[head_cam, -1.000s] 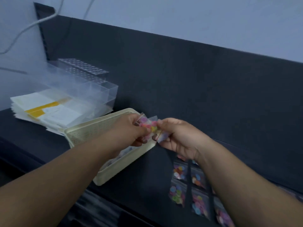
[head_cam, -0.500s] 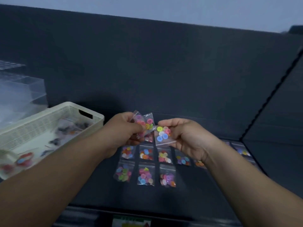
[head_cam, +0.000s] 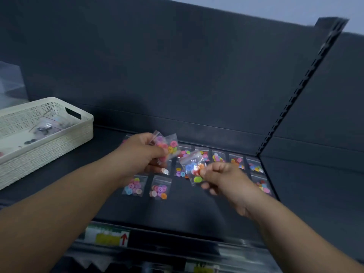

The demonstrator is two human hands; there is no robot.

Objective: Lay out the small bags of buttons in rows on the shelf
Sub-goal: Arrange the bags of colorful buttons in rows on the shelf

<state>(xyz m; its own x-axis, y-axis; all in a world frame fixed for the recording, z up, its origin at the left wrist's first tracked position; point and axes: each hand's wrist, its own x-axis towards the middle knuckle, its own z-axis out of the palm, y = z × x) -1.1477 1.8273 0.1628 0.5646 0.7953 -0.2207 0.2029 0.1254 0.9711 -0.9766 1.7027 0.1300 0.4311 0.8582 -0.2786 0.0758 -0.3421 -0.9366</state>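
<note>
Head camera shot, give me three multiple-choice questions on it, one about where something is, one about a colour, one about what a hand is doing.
1. Where does the basket stand on the shelf?
A. left of the laid-out bags
B. right of them
C. on top of them

2. What colour is the basket?
A. red
B. cream white
C. black

3. What is the right hand doing?
A. lying flat and empty
B. pinching one bag of buttons
C. gripping the basket

Answers: 1 A, it stands at the left edge, clear of the rows. 2 B, its perforated walls are cream white. 3 B, thumb and fingers close on one bag above the rows, while the left hand holds a few bags.
</note>
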